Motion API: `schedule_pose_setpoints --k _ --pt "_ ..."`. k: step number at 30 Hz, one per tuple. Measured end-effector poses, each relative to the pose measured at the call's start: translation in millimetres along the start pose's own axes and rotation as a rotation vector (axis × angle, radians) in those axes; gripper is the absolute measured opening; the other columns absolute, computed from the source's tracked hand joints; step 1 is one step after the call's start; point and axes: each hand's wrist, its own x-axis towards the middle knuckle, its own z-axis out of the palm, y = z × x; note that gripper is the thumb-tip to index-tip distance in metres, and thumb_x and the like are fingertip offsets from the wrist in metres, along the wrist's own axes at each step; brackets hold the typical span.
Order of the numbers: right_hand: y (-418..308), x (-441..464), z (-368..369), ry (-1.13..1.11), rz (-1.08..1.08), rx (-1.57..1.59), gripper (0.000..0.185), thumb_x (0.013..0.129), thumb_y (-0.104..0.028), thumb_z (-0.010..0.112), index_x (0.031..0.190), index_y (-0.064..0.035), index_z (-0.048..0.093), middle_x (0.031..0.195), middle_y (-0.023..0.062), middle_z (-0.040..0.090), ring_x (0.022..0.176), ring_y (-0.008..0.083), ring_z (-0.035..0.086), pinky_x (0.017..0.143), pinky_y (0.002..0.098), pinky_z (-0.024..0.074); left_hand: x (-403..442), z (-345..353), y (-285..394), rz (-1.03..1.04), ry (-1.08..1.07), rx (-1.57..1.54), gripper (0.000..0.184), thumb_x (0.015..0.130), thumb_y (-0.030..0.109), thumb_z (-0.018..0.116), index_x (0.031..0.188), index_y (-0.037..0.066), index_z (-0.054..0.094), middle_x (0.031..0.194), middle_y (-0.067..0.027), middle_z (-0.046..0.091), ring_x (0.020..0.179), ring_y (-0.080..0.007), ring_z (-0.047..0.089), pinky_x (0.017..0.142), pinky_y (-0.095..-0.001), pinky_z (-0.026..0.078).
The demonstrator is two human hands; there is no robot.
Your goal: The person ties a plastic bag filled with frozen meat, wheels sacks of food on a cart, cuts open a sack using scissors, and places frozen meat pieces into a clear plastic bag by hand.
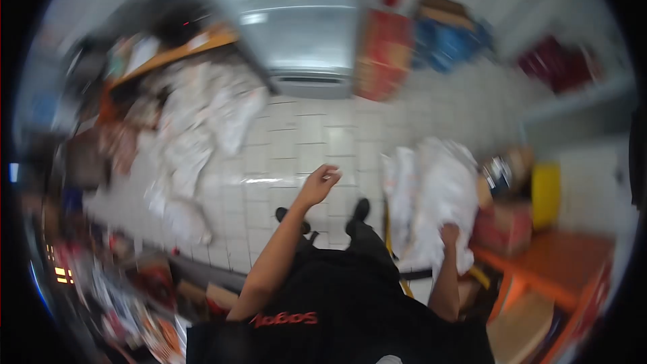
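Observation:
My left hand is out in front of my body, above the tiled floor, with its fingers curled together. A small whitish spot shows at the fingertips, too blurred to name. Lower down on the right, my right hand is closed against a large white plastic bag, its fingertips partly lost in the bag's folds. The bag is bulky and wrinkled and stands to the right of my legs. Beside it is a narrower white bundle.
White sacks lie along the left under an orange shelf. A glass-front fridge stands ahead, beside a red box and blue plastic bags. On the right are an orange table and a yellow container.

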Motion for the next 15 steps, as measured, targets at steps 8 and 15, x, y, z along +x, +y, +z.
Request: schedule_pose_setpoints --k 8,15 --pt "-24 45 -78 -0.123 1.252 0.624 0.048 0.07 -0.034 0.07 0.109 -0.0082 0.059 0.108 0.0206 0.057 0.1 0.0424 0.056 0.088 0.0474 0.0472 -101 20 -119 -0.736 0.015 0.274 0.04 0.085 0.034 0.061 0.106 0.0 0.06 0.098 -0.0154 0.065 0.078 -0.0178 0.063 0.059 -0.0258 0.048" --pt "-19 -15 -41 -0.407 1.866 0.723 0.095 0.066 -0.052 0.074 0.139 -0.0104 0.029 0.136 0.0252 0.03 0.125 0.0418 0.038 0.099 0.0529 0.0391 -136 -25 -81 -1.155 0.1 0.445 0.038 0.086 0.031 0.06 0.107 0.0 0.057 0.09 -0.0104 0.065 0.07 -0.0179 0.063 0.057 -0.0289 0.047"
